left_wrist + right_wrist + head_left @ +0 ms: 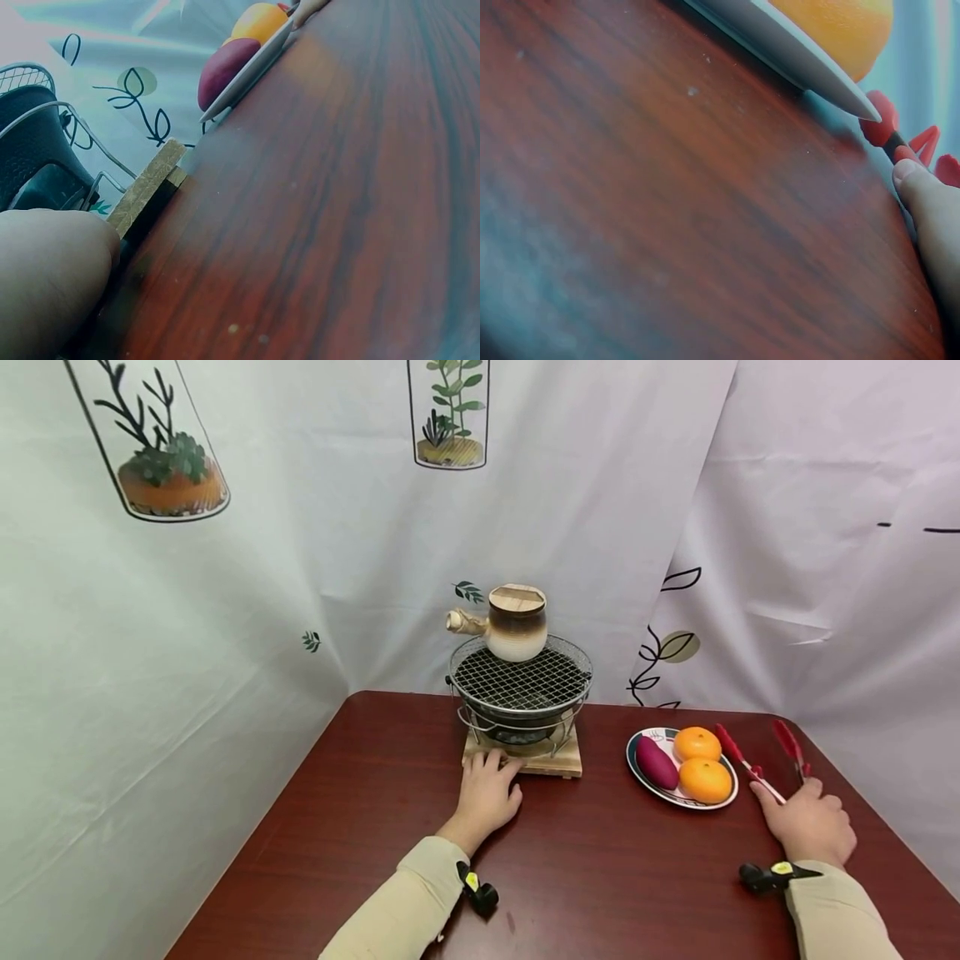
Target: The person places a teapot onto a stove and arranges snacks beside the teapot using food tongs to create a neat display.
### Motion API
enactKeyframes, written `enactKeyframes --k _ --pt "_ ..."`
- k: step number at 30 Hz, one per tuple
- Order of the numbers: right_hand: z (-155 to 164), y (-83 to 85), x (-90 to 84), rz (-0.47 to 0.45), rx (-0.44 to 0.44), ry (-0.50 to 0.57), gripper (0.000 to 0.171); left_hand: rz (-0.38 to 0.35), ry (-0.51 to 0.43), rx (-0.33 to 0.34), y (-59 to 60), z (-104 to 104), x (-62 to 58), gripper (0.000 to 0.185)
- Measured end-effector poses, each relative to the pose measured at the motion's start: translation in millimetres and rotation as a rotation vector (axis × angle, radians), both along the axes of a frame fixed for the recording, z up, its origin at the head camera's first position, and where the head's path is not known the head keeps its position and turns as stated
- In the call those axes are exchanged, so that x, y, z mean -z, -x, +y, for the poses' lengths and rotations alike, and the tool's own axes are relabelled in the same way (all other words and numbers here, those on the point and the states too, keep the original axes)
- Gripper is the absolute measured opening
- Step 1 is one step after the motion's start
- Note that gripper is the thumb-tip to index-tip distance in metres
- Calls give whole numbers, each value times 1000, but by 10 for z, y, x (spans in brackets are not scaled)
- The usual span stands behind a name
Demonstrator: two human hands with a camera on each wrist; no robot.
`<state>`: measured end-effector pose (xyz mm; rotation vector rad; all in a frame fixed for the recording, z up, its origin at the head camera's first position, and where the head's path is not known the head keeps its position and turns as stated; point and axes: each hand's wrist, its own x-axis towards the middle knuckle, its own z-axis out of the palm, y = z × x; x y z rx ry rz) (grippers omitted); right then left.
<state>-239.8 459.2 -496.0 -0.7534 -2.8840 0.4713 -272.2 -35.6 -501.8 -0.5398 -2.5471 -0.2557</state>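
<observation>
**Hands at grill and tongs**

Resting flat on the bench (600, 860), the left hand (487, 793) has straight fingers touching the wooden board (558, 762) under the wire-mesh grill (521, 681), holding nothing. The right hand (808, 822) lies over the red tongs (753, 758), just beside the plate (637, 768) of oranges; whether it grips them I cannot tell.

The right hand (808, 827) covers the tongs' (757, 760) handle end, hiding its grip on them.
</observation>
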Motion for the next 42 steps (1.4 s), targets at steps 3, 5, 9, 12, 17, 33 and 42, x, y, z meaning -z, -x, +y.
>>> enactKeyframes --k 3,5,9,12,17,33,42 --pt "-9 -21 -9 17 4 0 115 -1 -2 3 4 3 3 38" --pt "-13 -29 -9 22 4 -4 114 -6 0 3 8 5 7 38" --pt "-9 -29 7 57 1 3 112 -18 -5 3 17 2 6 37" --pt "11 -44 8 95 -17 6 109 -26 -6 4 25 -1 6 37" --pt "40 -66 -69 108 -56 -17 102 -19 -2 1 41 2 10 38" --pt "127 -229 -499 133 -157 -98 91 -11 -5 -1 14 -3 -16 38" --pt "147 -407 -683 119 -197 -114 91 -27 -12 -1 11 -6 -11 40"
